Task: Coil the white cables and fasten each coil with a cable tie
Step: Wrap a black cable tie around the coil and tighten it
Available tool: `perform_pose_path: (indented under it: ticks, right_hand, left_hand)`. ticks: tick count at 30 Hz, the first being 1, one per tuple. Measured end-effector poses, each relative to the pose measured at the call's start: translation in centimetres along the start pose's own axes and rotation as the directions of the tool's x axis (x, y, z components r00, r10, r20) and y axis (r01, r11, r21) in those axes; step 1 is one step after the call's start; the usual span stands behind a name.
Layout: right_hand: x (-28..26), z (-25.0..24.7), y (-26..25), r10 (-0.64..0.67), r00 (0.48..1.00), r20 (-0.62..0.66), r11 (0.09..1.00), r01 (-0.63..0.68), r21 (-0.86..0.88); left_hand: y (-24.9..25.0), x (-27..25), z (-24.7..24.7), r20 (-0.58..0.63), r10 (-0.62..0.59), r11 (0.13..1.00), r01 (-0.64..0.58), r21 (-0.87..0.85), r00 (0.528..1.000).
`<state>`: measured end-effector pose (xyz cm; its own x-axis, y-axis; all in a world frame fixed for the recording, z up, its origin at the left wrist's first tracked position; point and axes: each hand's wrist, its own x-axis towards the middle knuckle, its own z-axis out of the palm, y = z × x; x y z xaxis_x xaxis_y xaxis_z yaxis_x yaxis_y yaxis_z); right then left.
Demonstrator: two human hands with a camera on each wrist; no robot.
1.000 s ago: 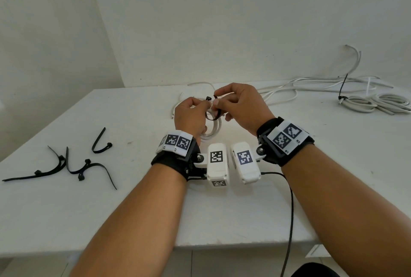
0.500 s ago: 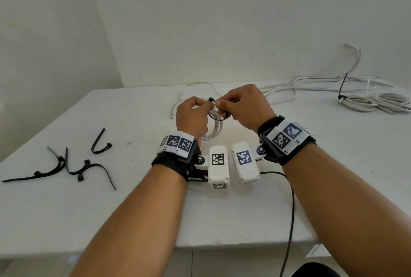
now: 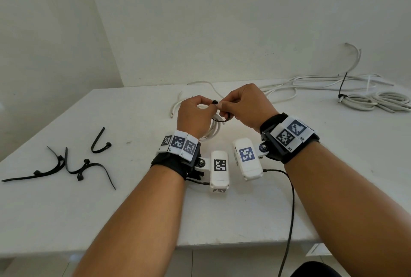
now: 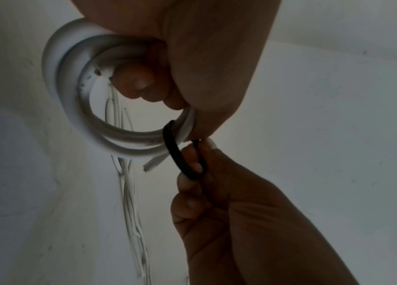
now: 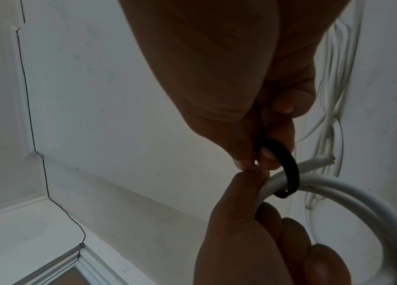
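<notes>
Both forearms are bare, with no sleeves. The left wrist (image 3: 178,154) wears a black fabric strap topped by a white band carrying three square black-and-white coded markers with small printed labels beneath them. A silver screw joins the strap's black bracket to a white rounded camera box (image 3: 219,171), which bears one black coded marker on top and another on its near end. The right wrist (image 3: 289,141) has a matching black strap and a white plate with two dark coded markers. Its white camera box (image 3: 246,157) shows a blue marker. A thin black cable (image 3: 290,199) runs from it toward the near edge of the surface (image 3: 66,221).
</notes>
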<state>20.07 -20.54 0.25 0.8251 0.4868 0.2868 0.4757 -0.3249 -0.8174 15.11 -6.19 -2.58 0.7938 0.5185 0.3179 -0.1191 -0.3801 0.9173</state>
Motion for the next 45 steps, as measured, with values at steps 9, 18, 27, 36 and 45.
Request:
perform_pose_path:
  ticks: [9,18,27,36,45]
  right_hand:
    - [0.2,-0.4,0.3,0.127,0.992,-0.005,0.974,-0.124,0.190]
    - [0.4,-0.7,0.1,0.100,0.995,-0.025,0.929,-0.084,0.361]
    - [0.4,-1.5,0.6,0.195,0.979,0.055,0.911,-0.201,0.360]
    - [0.8,-1.6,0.8,0.341,0.926,-0.160,0.769,-0.177,0.615]
    - [0.3,-0.3,0.3,0.245,0.969,0.032,0.818,-0.224,0.529]
  left_hand:
    - [0.5,-0.6,0.3,0.059,0.088,0.995,-0.090,0.030,0.994]
    - [1.3,-1.1,-0.3,0.120,0.091,0.992,-0.079,-0.097,0.989]
    - [1.4,-1.4,0.0,0.218,-0.020,0.970,0.072,-0.231,0.976]
    - [1.8,-1.9,1.1,0.361,-0.052,0.882,0.212,-0.420,0.931]
    - [1.6,-1.4,0.4,0.371,-0.158,0.814,0.334,-0.476,0.915]
